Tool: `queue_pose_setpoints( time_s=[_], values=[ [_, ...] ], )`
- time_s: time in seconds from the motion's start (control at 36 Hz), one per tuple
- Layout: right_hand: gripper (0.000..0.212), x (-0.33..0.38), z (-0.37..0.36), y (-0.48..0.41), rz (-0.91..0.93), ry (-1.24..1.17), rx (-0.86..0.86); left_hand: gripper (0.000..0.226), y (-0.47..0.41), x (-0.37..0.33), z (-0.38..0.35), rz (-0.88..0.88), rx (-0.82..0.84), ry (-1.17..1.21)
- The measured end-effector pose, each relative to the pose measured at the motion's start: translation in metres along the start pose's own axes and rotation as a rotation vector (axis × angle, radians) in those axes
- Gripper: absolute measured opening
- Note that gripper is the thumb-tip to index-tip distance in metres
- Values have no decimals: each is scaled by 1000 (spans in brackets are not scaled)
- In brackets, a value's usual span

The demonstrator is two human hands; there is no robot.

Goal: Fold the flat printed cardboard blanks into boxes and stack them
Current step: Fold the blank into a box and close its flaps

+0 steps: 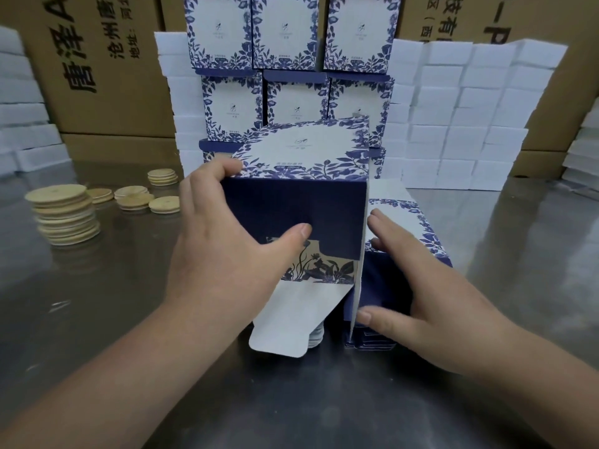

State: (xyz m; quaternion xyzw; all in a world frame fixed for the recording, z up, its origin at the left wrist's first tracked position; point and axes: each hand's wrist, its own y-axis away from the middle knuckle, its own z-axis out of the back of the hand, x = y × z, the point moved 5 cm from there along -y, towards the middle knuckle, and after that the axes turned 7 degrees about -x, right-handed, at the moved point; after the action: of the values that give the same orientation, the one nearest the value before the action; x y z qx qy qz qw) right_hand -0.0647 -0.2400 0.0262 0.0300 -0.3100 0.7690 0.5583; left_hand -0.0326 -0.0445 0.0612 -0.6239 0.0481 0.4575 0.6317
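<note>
Steel table (113, 319), cartons (107, 76) behind: left hand (223, 254) grips the half-folded box (291, 202), right hand (431, 303) presses it flat-fingered.

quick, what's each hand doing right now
left hand: grips the half-folded box, fingers curled over its top edge.
right hand: open, straight fingers pressing its side flap.

You are facing a left carton (107, 102) that is showing big black characters, 唐泽A, running sideways. Smaller lines beside them are starting 沧州唐 and 地址:河北 before getting cut off. The right carton (518, 14) is showing 技有, 区(西 and a large P. The stacked boxes (285, 30) and the nearest box (301, 150) are carrying a small logo and lines of print that are too small to read.
</note>
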Motion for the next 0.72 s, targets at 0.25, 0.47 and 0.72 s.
queue_pose_setpoints(
  time_s=[0.25, 0.47, 0.72],
  values=[
    [118, 8, -8, -1, -47, 28, 53, 67, 1, 1, -2, -1, 3, -14],
    [123, 15, -11, -5, -40, -6, 30, 67, 4, -1, -4, -2, 20, -5],
    [125, 23, -15, -1, -24, 26, -40, 64, 5, 2, -6, -10, 15, 8]
  ],
)
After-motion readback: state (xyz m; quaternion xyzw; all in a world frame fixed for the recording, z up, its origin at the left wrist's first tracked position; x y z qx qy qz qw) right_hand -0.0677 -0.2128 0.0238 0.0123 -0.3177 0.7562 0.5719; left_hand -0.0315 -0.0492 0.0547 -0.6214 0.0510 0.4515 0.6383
